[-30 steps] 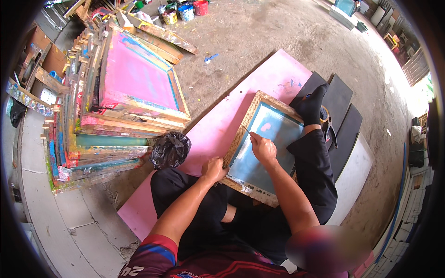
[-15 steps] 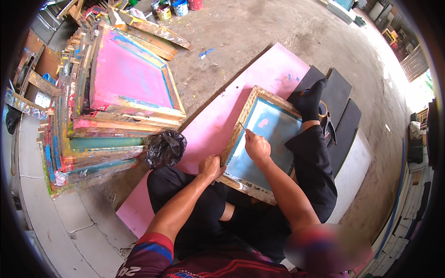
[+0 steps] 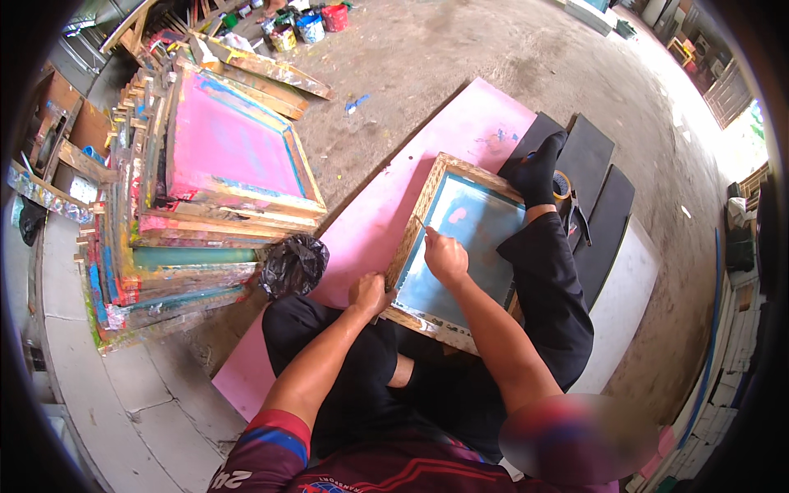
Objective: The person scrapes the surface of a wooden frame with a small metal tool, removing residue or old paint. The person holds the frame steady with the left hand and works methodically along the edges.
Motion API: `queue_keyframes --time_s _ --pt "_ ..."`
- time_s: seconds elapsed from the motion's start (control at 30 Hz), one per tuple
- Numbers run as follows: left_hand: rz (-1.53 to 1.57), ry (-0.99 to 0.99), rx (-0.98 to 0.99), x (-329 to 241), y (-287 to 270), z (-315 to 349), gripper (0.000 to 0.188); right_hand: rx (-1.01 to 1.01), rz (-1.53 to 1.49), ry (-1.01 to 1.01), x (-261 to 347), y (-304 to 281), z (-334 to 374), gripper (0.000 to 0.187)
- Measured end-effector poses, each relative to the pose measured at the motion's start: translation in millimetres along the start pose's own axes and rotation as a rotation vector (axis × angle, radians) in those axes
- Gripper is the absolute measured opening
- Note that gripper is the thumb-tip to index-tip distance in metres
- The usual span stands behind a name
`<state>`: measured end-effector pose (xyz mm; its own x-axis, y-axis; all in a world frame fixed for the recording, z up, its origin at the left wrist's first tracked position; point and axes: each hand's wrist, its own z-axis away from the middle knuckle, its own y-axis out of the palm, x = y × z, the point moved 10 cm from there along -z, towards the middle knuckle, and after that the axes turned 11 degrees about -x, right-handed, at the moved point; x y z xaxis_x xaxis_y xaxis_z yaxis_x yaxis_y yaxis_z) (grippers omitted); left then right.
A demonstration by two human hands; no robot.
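Note:
A wooden screen-printing frame (image 3: 427,187) with blue mesh rests tilted over my crossed legs. Closed on the frame's lower left edge is my left hand (image 3: 370,294); its fingertips are partly hidden. My right hand (image 3: 446,256) is above the mesh, shut on a thin, dark, slender tool (image 3: 421,221). The tool's tip points at the inner edge of the frame's left bar, and its exact kind is too small to make out. A pale pink patch (image 3: 457,215) shows on the mesh. My foot in a dark sock (image 3: 538,174) lies against the frame's upper right corner.
A pink board (image 3: 362,234) lies under me. To the left stands a stack of paint-stained screen frames (image 3: 238,135), with a black plastic bag (image 3: 294,264) beside it. Dark panels (image 3: 604,197), a tape roll (image 3: 561,185) and paint buckets (image 3: 311,29) are around.
The whole view has shifted slightly. Both hands keep their grips on the frame and the thin tool, and the tool's tip stays by the frame's left bar.

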<state>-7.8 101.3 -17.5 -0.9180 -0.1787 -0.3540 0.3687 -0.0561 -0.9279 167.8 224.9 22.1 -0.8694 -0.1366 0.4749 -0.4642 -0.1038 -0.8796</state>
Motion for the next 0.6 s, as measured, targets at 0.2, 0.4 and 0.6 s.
queue_keyframes --time_s 0.2,0.4,0.6 --pt "0.070 0.027 -0.057 -6 -4 3 0.047 -0.050 -0.048 0.064 -11 -14 -2 0.032" --pt "0.095 0.004 -0.055 0 5 4 0.046 -0.141 -0.063 0.030 -22 -29 -7 0.031" --pt "0.095 -0.013 -0.020 -2 1 5 0.046 -0.103 0.002 -0.014 -13 -22 -8 0.031"
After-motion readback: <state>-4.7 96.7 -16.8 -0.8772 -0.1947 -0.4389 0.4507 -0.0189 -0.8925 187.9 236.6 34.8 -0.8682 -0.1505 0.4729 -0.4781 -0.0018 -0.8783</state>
